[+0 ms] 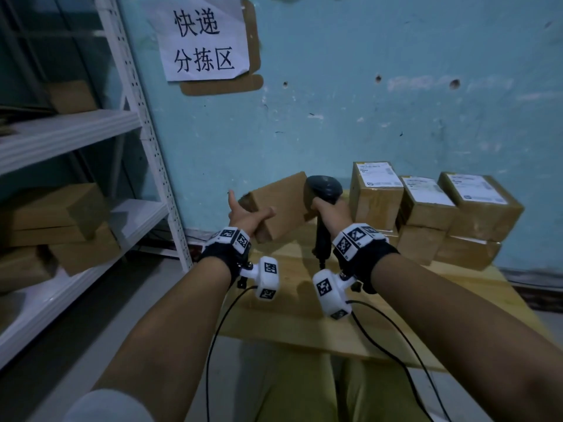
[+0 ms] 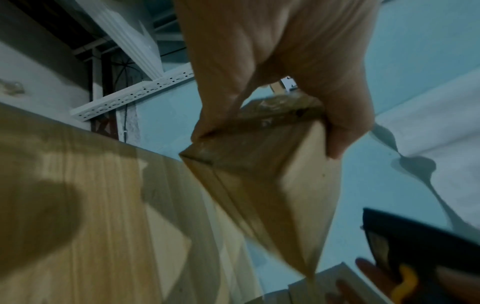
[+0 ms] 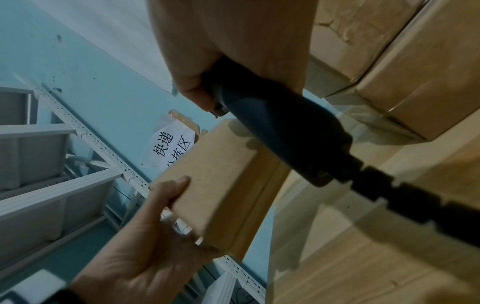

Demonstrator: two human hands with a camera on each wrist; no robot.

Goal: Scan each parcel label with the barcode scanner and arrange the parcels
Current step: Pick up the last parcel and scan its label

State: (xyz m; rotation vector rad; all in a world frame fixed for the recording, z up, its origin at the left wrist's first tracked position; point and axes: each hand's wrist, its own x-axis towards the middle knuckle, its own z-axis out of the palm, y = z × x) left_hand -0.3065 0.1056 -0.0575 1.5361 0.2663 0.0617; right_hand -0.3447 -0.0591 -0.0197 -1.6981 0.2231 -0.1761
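The person's left hand [image 1: 248,219] grips a plain brown cardboard parcel [image 1: 278,205] in the air above the pale wooden table [image 1: 304,324], thumb on its near face. The right hand [image 1: 327,210] wraps the handle of a dark pistol-grip barcode scanner [image 1: 323,190] just beside it. No label shows, so the parcel probably needs turning until its label faces the scanner's window.

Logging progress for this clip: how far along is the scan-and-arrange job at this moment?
Likely done: several parcels sit on the shelf unit at left. In hand: the left hand grips one parcel above the table, while the right hand holds the barcode scanner beside it; its label is not visible. Left: the stacked parcels against the wall, labels up.
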